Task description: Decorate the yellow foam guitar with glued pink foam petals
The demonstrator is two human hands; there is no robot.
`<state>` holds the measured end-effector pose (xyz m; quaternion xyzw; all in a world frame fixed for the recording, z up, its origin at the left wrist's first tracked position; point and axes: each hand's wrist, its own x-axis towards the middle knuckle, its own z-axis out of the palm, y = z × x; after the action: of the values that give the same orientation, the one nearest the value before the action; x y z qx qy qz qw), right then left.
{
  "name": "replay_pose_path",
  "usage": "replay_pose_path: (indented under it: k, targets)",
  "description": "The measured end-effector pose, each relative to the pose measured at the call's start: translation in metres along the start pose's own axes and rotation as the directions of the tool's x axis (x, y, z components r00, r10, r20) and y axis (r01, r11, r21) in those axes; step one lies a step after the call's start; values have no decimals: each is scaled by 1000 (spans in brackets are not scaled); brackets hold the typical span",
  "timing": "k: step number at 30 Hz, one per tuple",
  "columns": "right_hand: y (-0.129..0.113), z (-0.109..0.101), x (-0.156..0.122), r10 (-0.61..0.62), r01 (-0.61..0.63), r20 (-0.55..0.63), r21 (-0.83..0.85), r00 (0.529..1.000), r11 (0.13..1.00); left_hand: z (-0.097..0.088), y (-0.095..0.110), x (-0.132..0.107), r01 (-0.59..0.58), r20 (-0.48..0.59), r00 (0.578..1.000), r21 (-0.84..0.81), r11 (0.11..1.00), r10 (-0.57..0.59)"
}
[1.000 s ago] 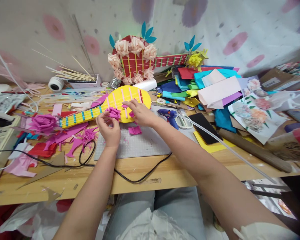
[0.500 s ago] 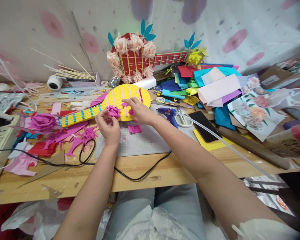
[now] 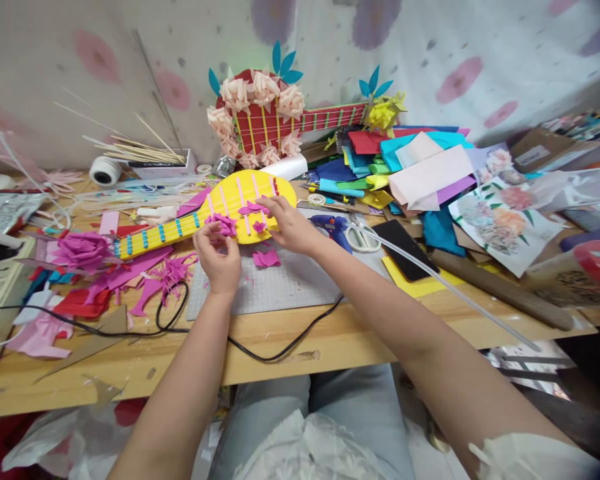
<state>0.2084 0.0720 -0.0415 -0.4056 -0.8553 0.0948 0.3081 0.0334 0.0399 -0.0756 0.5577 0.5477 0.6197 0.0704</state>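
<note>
A yellow paper guitar (image 3: pixel 230 187) with pink strips and blue bands lies across the grey cutting mat (image 3: pixel 300 280). At its lower edge, my left hand (image 3: pixel 219 261) is closed around a magenta crepe-paper flower (image 3: pixel 224 225). My right hand (image 3: pixel 294 228) is over the guitar's body, its fingertips pinched at a magenta paper petal (image 3: pixel 253 208); the grip is partly hidden. Another small petal (image 3: pixel 259 227) lies just below on the yellow surface. On the mat between my hands is a magenta paper square (image 3: pixel 267 259).
A blue glue gun (image 3: pixel 336 231), white-handled scissors (image 3: pixel 364 238) and a black phone (image 3: pixel 405 251) lie right of the mat. A black cable (image 3: pixel 285 356) crosses the front. Behind stands a red flowered guitar (image 3: pixel 260 127); magenta scraps (image 3: pixel 155 280) lie left.
My right hand has shifted slightly right over the guitar, uncovering more of the petals beneath it. My left hand keeps the flower in nearly the same place. The view has shifted slightly.
</note>
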Motion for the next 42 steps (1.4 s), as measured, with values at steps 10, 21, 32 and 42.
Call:
replay_pose_path:
  k: [10,21,32,42]
  targets:
    - [0,7,21,-57,86,173,-164,983,983,-2,2,0,-15,-7,1000,16,1000,15]
    - [-1,10,24,-58,82,190,-119,980,990,-3,1,1,1,-18,1000,43,999,-1]
    - [3,14,24,-45,61,168,-90,985,994,-4,0,1,-14,-36,999,36,999,15]
    - [-3,2,12,-26,26,4,42,1000,999,-4,0,1,-20,-39,999,34,999,21]
